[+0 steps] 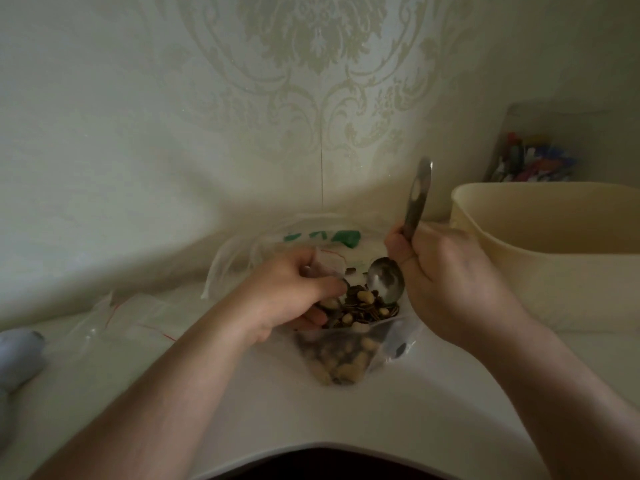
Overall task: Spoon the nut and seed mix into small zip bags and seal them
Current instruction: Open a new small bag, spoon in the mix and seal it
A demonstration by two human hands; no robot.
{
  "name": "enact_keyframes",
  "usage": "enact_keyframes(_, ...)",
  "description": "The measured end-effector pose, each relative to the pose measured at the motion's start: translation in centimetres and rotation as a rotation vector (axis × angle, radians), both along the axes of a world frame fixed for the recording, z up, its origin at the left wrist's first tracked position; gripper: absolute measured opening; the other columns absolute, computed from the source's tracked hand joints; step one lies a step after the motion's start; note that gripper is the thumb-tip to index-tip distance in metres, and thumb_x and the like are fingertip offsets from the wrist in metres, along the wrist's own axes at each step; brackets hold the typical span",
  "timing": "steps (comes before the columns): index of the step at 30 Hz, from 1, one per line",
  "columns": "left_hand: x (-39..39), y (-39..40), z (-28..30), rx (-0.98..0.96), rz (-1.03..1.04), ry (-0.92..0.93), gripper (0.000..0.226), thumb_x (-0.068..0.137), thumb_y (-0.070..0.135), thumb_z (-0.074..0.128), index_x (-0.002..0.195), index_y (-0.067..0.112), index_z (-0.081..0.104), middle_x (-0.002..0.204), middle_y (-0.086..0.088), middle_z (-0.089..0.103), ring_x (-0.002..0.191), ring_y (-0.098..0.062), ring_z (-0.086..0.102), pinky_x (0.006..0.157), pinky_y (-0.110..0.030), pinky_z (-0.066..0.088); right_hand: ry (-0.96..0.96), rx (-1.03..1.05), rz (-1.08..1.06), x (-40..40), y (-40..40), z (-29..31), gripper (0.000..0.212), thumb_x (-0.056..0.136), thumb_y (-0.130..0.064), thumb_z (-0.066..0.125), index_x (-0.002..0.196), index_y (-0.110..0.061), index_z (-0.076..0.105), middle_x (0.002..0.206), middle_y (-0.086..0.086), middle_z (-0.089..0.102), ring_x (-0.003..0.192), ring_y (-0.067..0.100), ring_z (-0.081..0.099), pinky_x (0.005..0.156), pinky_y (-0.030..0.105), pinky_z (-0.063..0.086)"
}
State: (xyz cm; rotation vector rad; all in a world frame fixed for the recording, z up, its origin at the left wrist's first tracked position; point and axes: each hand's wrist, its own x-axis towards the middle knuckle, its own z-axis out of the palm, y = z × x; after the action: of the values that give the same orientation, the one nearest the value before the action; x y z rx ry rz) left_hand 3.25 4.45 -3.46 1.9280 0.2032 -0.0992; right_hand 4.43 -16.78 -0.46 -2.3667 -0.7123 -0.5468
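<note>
Right hand [446,282] gripping metal spoon [386,278] over nut mix [363,310], left hand [294,289] pinching clear crinkly bag [346,358] beside it, smooth cream tub [554,258] right of spoon

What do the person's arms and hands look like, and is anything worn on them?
Both forearms are bare as far as the picture shows; no sleeves reach into view. The left hand and the right hand wear no gloves, and I see no rings, watch or bracelet. The picture is dim and a little blurred, so small details such as the nails cannot be judged.
</note>
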Motion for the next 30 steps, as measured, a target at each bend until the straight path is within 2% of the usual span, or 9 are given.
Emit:
enact_keyframes(3, 0.2, -0.6, -0.3, -0.123, 0.010, -0.009, 0.017, 0.091, 0.020, 0.080, 0.107, 0.018, 0.073, 0.085, -0.005, 0.077, 0.060, -0.020, 0.071, 0.062, -0.037, 0.064, 0.112, 0.059, 0.010, -0.5, 0.7, -0.1, 0.039, 0.106, -0.044, 0.037, 0.084, -0.021, 0.060, 0.066, -0.006, 0.060, 0.062, 0.011, 0.060, 0.061, 0.042, 0.051)
enact_keyframes(7, 0.4, -0.6, -0.4, -0.215, 0.040, -0.048, 0.023, 0.090, 0.020, 0.080, 0.111, 0.016, 0.072, 0.087, -0.009, 0.077, 0.064, -0.022, 0.070, 0.066, -0.038, 0.063, 0.148, 0.150, -0.008, -0.7, 1.3, -0.6, 0.047, 0.106, -0.045, 0.035, 0.087, -0.014, 0.065, 0.063, -0.003, 0.062, 0.062, 0.014, 0.062, 0.063, 0.040, 0.052)
enact_keyframes(11, 0.5, -0.1, -0.1, -0.236, 0.087, -0.076, 0.023, 0.091, 0.020, 0.079, 0.113, 0.018, 0.072, 0.096, -0.012, 0.076, 0.066, -0.019, 0.070, 0.063, -0.036, 0.061, 0.231, 0.229, -0.077, 0.1, 1.1, -1.1, 0.039, 0.110, -0.040, 0.038, 0.088, -0.021, 0.064, 0.066, -0.003, 0.067, 0.063, 0.012, 0.066, 0.065, 0.034, 0.055)
enact_keyframes(15, 0.4, 0.8, 0.7, -0.114, 0.129, -0.185, 0.019, 0.091, 0.027, 0.079, 0.109, 0.029, 0.072, 0.094, 0.002, 0.079, 0.066, -0.012, 0.071, 0.057, -0.029, 0.057, 0.162, 0.297, -0.099, 0.1, 0.9, -0.8, 0.037, 0.110, -0.037, 0.040, 0.087, -0.020, 0.063, 0.061, 0.000, 0.067, 0.055, 0.011, 0.064, 0.056, 0.027, 0.051)
enact_keyframes(18, 0.4, 1.2, 0.6, -0.058, 0.126, -0.228, 0.019, 0.088, 0.036, 0.082, 0.103, 0.039, 0.071, 0.088, 0.015, 0.077, 0.060, 0.002, 0.066, 0.052, -0.022, 0.050, 0.148, 0.410, -0.078, -0.1, 0.8, -0.3, 0.034, 0.110, -0.036, 0.041, 0.087, -0.022, 0.061, 0.058, 0.002, 0.066, 0.052, 0.008, 0.065, 0.050, 0.019, 0.049)
enact_keyframes(20, 0.3, 1.2, 0.6, -0.037, 0.128, -0.242, 0.023, 0.084, 0.040, 0.084, 0.102, 0.042, 0.070, 0.088, 0.021, 0.076, 0.058, 0.008, 0.064, 0.049, -0.014, 0.045, 0.110, 0.443, -0.075, -0.2, 0.7, -0.2, 0.033, 0.110, -0.036, 0.040, 0.088, -0.023, 0.061, 0.058, 0.001, 0.066, 0.052, 0.008, 0.065, 0.049, 0.019, 0.049)
enact_keyframes(22, 0.3, 1.0, 0.4, -0.030, 0.132, -0.266, 0.030, 0.081, 0.038, 0.087, 0.106, 0.042, 0.070, 0.092, 0.019, 0.077, 0.063, 0.009, 0.066, 0.047, -0.009, 0.043, 0.066, 0.445, -0.084, -0.2, 0.6, -0.2, 0.034, 0.108, -0.041, 0.038, 0.091, -0.023, 0.062, 0.059, -0.002, 0.067, 0.053, 0.007, 0.065, 0.052, 0.023, 0.051)
enact_keyframes(26, 0.3, 1.0, -0.3, 0.046, 0.142, -0.311, 0.045, 0.076, 0.044, 0.091, 0.115, 0.046, 0.069, 0.100, 0.013, 0.076, 0.088, -0.001, 0.072, 0.066, -0.016, 0.052, 0.011, 0.480, -0.072, -0.2, 0.5, 0.0, 0.049, 0.099, -0.060, 0.032, 0.096, -0.022, 0.063, 0.067, -0.010, 0.070, 0.058, 0.005, 0.067, 0.057, 0.026, 0.052)
enact_keyframes(30, 0.5, 0.8, -0.9, 0.136, 0.125, -0.334, 0.052, 0.073, 0.049, 0.091, 0.120, 0.049, 0.068, 0.101, 0.017, 0.074, 0.090, 0.003, 0.071, 0.080, -0.027, 0.060, -0.010, 0.571, -0.047, -0.3, 0.3, 0.6, 0.048, 0.097, -0.060, 0.037, 0.094, -0.020, 0.064, 0.070, -0.010, 0.071, 0.058, 0.006, 0.067, 0.053, 0.016, 0.048)
